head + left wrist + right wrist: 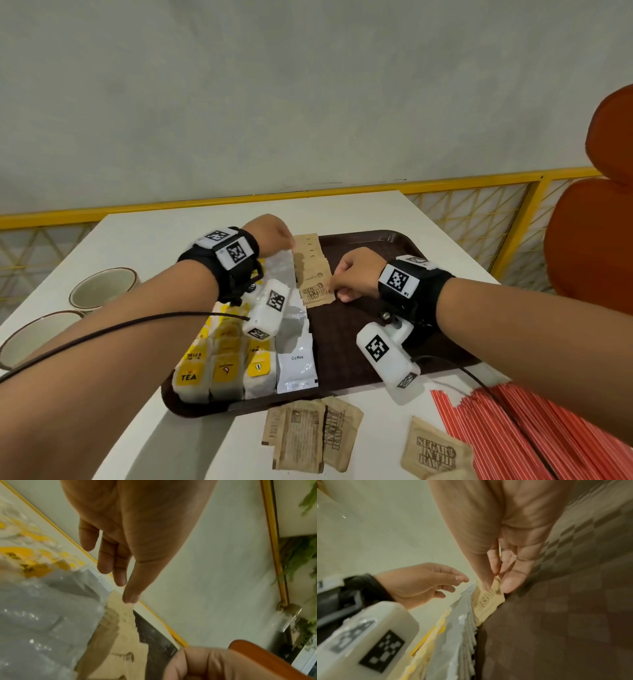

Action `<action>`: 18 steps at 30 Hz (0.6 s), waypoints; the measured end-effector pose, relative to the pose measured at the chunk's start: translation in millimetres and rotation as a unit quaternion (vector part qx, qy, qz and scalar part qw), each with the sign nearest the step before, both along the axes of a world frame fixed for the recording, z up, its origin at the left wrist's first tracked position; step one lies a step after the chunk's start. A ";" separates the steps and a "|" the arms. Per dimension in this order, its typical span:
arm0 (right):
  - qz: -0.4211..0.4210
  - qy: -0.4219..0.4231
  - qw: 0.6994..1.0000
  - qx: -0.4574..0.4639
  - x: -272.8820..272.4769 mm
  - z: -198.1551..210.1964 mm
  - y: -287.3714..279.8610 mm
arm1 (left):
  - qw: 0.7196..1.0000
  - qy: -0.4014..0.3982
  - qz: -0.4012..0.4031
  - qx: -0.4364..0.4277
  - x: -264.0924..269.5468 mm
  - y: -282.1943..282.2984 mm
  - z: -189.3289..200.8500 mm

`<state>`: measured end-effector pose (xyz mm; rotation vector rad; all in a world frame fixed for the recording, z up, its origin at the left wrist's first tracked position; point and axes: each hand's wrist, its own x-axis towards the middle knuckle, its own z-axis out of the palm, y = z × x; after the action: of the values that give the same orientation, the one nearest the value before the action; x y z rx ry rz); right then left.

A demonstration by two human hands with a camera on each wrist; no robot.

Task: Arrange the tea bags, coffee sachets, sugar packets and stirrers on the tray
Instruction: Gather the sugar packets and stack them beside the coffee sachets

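On the brown tray [394, 245], tea bags [219, 370], coffee sachets [296, 366] and sugar packets [310, 263] are ranked at 9 o'clock; bare room remains at 3 o'clock. The front sugar packet [317, 294] is pinched by the right hand [352, 274]; the left hand [270, 236] hangs relaxed, fingers loose.

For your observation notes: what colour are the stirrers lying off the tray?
Red thin plastic stirrers; the head view shows them best.

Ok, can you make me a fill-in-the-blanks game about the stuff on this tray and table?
1. The right hand pinches a brown ____ packet on the tray.
2. The white sachet nearest the tray's front edge is labelled ____.
3. The red stirrers lie on the ____, not on the tray.
4. The tea bags have labels coloured ____.

Missing words: sugar; Coffee; table; yellow
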<state>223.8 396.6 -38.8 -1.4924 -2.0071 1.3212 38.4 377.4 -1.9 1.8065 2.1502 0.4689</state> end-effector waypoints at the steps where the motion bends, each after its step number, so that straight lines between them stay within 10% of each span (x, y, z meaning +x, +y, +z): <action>1: -0.014 -0.001 0.999 0.032 0.3 0.6 0.2 | 0.999 -0.027 0.019 0.027 -6.5 -5.4 2.2; 18: -0.011 -0.049 0.998 0.036 -28.6 -7.7 -13.0 | 0.989 -0.095 0.111 0.031 -28.8 -40.8 -10.7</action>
<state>195.3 383.6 -46.5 -1.5696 -2.0683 1.1752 9.6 336.6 -12.5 1.4905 2.2330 0.7362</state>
